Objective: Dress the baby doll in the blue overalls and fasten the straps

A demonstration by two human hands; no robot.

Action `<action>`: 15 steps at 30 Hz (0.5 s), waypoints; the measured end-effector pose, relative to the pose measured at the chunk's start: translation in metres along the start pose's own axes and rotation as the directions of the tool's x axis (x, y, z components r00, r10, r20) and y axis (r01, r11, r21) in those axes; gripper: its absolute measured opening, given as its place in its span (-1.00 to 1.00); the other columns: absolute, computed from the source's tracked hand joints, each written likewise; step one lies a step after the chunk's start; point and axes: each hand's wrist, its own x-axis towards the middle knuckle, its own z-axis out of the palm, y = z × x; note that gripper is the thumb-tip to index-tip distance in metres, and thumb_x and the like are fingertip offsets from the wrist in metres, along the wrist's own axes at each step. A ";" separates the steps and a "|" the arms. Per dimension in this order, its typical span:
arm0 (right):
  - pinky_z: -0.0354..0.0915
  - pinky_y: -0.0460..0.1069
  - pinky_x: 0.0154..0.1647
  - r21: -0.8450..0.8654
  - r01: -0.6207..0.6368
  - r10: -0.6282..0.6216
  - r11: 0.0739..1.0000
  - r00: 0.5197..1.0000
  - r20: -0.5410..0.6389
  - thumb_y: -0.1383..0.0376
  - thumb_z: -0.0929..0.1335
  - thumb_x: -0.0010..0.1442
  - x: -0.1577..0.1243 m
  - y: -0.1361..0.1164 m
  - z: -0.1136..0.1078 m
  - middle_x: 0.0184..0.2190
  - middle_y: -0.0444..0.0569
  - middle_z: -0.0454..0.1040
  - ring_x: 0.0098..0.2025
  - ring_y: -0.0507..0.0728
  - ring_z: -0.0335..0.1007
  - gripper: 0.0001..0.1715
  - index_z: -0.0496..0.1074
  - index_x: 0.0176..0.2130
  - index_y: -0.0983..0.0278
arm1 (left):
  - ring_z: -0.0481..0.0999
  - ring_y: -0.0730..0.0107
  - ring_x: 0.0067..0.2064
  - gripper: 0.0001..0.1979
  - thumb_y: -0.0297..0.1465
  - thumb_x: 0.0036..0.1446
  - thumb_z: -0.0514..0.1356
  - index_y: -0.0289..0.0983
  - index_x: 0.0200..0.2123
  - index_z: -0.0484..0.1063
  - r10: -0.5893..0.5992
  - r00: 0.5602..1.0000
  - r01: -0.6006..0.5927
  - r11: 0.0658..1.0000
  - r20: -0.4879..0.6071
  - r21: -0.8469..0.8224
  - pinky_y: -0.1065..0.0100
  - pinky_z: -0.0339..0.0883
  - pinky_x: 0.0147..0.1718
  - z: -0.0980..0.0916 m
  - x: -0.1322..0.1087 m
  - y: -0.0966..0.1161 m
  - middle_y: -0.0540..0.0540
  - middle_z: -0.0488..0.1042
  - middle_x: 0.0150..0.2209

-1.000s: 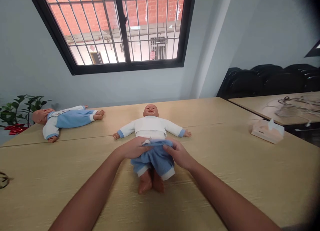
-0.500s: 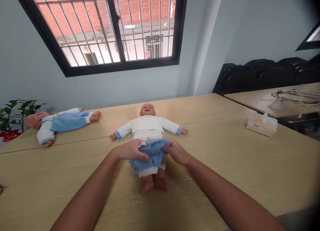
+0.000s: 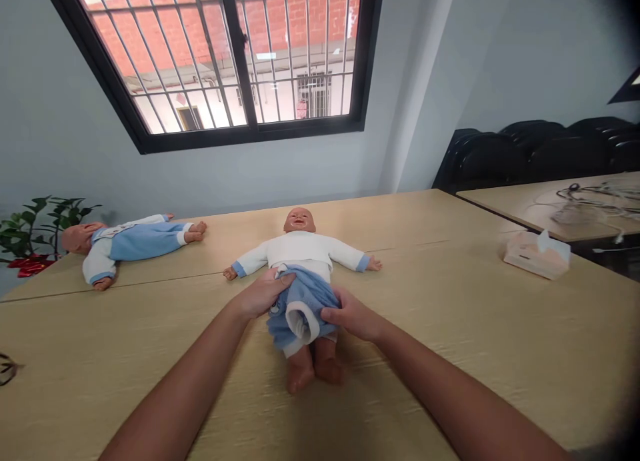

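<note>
A baby doll (image 3: 300, 246) in a white top lies on its back on the wooden table (image 3: 450, 341), head away from me, arms spread. Blue trousers (image 3: 303, 308) with white cuffs are bunched around its hips and thighs, bare feet poking out toward me. My left hand (image 3: 260, 294) grips the trousers' waistband at the doll's left side. My right hand (image 3: 353, 314) pinches the fabric on the other side, beside one turned-up white cuff.
A second doll (image 3: 125, 243) in blue and white lies at the table's far left, near a green plant (image 3: 35, 221). A tissue box (image 3: 535, 256) sits at the right. Another table with cables (image 3: 590, 201) and black chairs (image 3: 525, 151) stand beyond. A barred window (image 3: 240, 54) is above.
The trousers have bunched up higher and one white cuff now faces up. My left hand has shifted up to the doll's waist; my right hand has dropped lower along the leg.
</note>
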 end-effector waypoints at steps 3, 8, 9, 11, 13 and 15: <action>0.38 0.03 -0.07 0.013 -0.015 0.015 1.000 0.999 -0.030 0.03 0.57 0.09 0.002 0.005 -0.004 -0.19 -0.04 0.61 -0.19 0.14 0.50 -0.52 0.57 -0.11 0.26 | 0.63 0.14 -0.14 -0.35 0.09 0.06 0.35 -0.30 0.00 0.50 0.001 1.000 -0.001 0.998 -0.005 -0.055 0.19 0.48 -0.06 0.009 -0.003 0.004 -0.22 0.64 -0.11; 0.37 0.07 -0.02 0.136 0.022 -0.002 0.990 0.989 -0.150 0.00 0.56 0.08 0.007 0.015 -0.013 -0.21 -0.01 0.62 -0.18 0.17 0.53 -0.52 0.59 -0.12 0.26 | 0.56 0.09 0.00 -0.36 0.04 0.02 0.39 -0.25 0.05 0.52 -0.042 0.952 -0.042 0.964 0.304 0.263 0.21 0.42 0.03 0.013 -0.012 0.025 -0.16 0.60 -0.02; 0.37 0.06 -0.03 0.131 0.015 0.005 0.991 0.988 -0.152 0.00 0.55 0.10 0.007 0.013 -0.014 -0.23 -0.02 0.62 -0.19 0.17 0.53 -0.54 0.59 -0.15 0.27 | 0.56 0.09 -0.01 -0.34 0.02 -0.04 0.44 -0.23 0.05 0.52 -0.090 0.930 -0.044 0.936 0.357 0.350 0.23 0.43 -0.01 0.012 -0.013 0.029 -0.13 0.60 -0.03; 0.36 0.06 -0.02 0.074 0.007 0.003 0.997 0.991 -0.135 0.01 0.54 0.12 0.006 0.006 -0.015 -0.26 -0.03 0.62 -0.19 0.17 0.52 -0.56 0.59 -0.18 0.29 | 0.57 0.13 -0.11 -0.37 -0.03 -0.10 0.47 -0.23 0.00 0.54 -0.199 0.913 -0.011 0.861 0.357 0.509 0.28 0.44 -0.15 0.011 -0.014 0.034 -0.08 0.61 -0.13; 0.34 0.09 0.05 -0.020 0.009 -0.010 1.000 0.997 -0.070 0.01 0.53 0.14 0.003 -0.006 -0.016 -0.23 -0.02 0.61 -0.12 0.18 0.51 -0.56 0.59 -0.15 0.29 | 0.56 0.17 -0.16 -0.46 -0.07 -0.03 0.44 -0.23 -0.03 0.55 -0.244 0.923 0.026 0.811 0.297 0.584 0.29 0.44 -0.20 0.009 -0.016 0.035 -0.06 0.61 -0.16; 0.30 0.13 0.14 -0.075 0.025 -0.026 0.997 1.000 -0.008 -0.01 0.51 0.15 -0.001 -0.018 -0.017 -0.10 0.01 0.59 0.00 0.22 0.47 -0.50 0.56 -0.05 0.26 | 0.56 0.16 -0.09 -0.52 -0.14 0.06 0.38 -0.23 0.01 0.54 -0.188 0.947 0.026 0.851 0.259 0.524 0.26 0.44 -0.11 0.008 -0.020 0.029 -0.08 0.61 -0.10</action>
